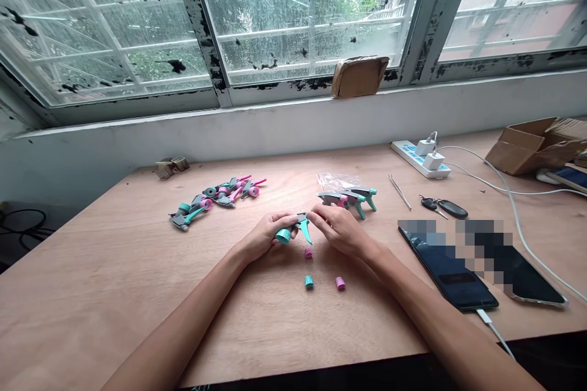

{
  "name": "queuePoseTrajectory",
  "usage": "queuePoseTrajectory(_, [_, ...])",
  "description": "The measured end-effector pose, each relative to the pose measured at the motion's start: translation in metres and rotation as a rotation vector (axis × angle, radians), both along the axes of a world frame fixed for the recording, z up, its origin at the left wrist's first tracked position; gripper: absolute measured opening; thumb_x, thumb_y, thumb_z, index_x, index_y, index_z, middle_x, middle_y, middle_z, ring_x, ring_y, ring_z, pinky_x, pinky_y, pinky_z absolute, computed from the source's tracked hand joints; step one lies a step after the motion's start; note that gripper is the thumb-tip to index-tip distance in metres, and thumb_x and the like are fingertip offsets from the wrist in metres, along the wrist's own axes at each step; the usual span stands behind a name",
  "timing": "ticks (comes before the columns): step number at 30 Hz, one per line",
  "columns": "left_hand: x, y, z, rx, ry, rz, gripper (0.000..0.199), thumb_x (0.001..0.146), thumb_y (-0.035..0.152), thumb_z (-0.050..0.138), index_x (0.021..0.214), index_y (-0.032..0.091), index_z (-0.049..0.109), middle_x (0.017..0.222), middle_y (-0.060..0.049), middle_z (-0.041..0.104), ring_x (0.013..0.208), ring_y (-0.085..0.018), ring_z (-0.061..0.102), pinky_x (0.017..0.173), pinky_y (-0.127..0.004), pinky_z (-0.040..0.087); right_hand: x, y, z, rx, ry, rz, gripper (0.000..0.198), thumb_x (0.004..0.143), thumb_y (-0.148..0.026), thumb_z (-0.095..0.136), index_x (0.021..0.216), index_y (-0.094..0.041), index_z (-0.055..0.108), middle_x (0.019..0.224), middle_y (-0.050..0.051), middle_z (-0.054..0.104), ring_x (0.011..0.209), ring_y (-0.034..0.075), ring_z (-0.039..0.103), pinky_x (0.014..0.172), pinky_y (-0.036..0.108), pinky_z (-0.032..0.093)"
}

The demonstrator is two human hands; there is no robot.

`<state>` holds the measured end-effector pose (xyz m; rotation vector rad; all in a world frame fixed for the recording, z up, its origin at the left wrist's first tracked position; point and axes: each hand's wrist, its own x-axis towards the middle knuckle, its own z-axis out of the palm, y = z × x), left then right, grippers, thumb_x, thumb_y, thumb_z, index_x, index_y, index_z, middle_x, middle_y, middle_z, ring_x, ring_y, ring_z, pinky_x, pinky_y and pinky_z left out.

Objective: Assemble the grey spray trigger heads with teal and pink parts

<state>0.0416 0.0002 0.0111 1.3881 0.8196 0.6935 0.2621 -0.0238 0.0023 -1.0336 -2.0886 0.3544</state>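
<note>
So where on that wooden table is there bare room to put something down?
Bare wood lies left of the left hand, below the pile of spray triggers. Crowded: around the small caps and the phones on the right.

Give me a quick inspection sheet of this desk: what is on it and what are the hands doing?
Surface: wooden table, bare wood in front.
Job's things: grey-and-teal sprayer head held between both hands; pink nozzle, teal cap and pink cap loose below it; pile of sprayer heads at left; two more by a plastic bag.
Clutter: tweezers, keys, two phones, cardboard box.
Hands: left hand and right hand both grip the sprayer head.
Cables: power strip with chargers; white cable across the table.
Surroundings: dirty window behind.
</note>
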Motion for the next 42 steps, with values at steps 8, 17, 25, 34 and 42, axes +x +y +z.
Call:
queuePoseTrajectory(8, [0.001, 0.002, -0.001, 0.016, -0.027, 0.063, 0.040, 0.088, 0.055, 0.066, 0.078, 0.016, 0.061, 0.065, 0.005, 0.053, 0.043, -0.004, 0.029, 0.040, -0.022, 0.016, -0.002, -0.002, 0.004, 0.034, 0.067, 0.001, 0.016, 0.106, -0.026, 0.048, 0.116, -0.021, 0.059, 0.103, 0.007, 0.070, 0.083, 0.020, 0.067, 0.069, 0.028, 0.045])
queuePoseTrajectory(17, [0.001, -0.002, 0.002, 0.070, 0.056, 0.012, 0.038, 0.088, 0.052, 0.070, 0.082, 0.014, 0.069, 0.067, 0.002, 0.061, 0.054, -0.008, 0.044, 0.049, -0.021, 0.029, 0.006, 0.003, -0.001, -0.009, -0.089, -0.024, 0.030, 0.109, -0.036, 0.041, 0.088, -0.022, 0.057, 0.081, 0.002, 0.066, 0.069, 0.018, 0.058, 0.061, 0.028, 0.033])
queuePoseTrajectory(25, [0.007, -0.008, 0.002, 0.285, 0.070, 0.140, 0.034, 0.089, 0.045, 0.071, 0.102, 0.014, 0.074, 0.072, 0.001, 0.065, 0.067, -0.013, 0.057, 0.064, -0.023, 0.043, 0.005, 0.005, -0.003, -0.053, -0.011, -0.040, 0.035, 0.109, -0.039, 0.039, 0.085, -0.022, 0.059, 0.077, 0.001, 0.066, 0.068, 0.018, 0.060, 0.062, 0.028, 0.036])
queuePoseTrajectory(34, [0.009, -0.009, -0.001, 0.069, -0.011, 0.078, 0.039, 0.091, 0.053, 0.065, 0.093, 0.015, 0.070, 0.068, 0.003, 0.059, 0.048, -0.006, 0.036, 0.043, -0.020, 0.024, 0.002, 0.001, 0.000, 0.056, 0.172, 0.011, 0.017, 0.104, -0.037, 0.052, 0.102, -0.022, 0.061, 0.085, 0.004, 0.068, 0.071, 0.019, 0.063, 0.062, 0.029, 0.049])
queuePoseTrajectory(42, [0.011, -0.014, 0.004, 0.279, 0.073, 0.109, 0.035, 0.091, 0.048, 0.067, 0.101, 0.015, 0.072, 0.075, 0.000, 0.066, 0.066, -0.012, 0.058, 0.060, -0.022, 0.044, -0.005, 0.006, -0.007, -0.285, 0.487, 0.121, 0.028, 0.102, -0.048, 0.051, 0.091, -0.023, 0.050, 0.070, -0.003, 0.056, 0.055, 0.014, 0.054, 0.054, 0.028, 0.043])
